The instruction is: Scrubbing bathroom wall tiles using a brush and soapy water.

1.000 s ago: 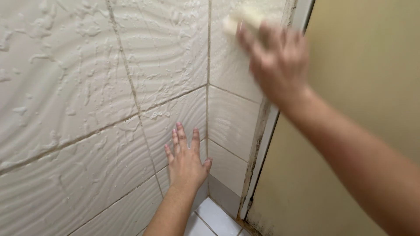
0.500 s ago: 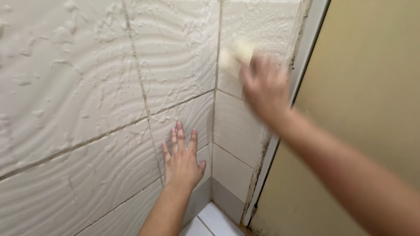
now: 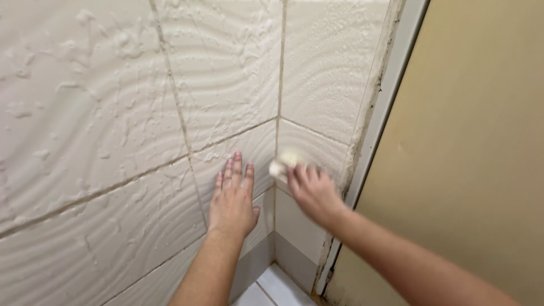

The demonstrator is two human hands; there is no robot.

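Pale sponge (image 3: 281,162) pinched in rt hand (image 3: 314,191) fingers — lt hand (image 3: 233,199) flat, fingers together, on tile wall (image 3: 113,141).

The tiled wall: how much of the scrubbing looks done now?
Done: suds cover the left wall tiles. In hand: the right hand presses a pale sponge on a tile of the narrow wall by the corner; the left hand lies flat on the wall. Left: dark grime on the door frame edge.

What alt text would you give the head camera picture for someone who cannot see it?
A person's right hand presses a pale sponge against a soapy, wavy-textured white tiled wall near the corner, while the left hand rests flat, fingers spread, on the adjoining wall. A beige door stands at the right.
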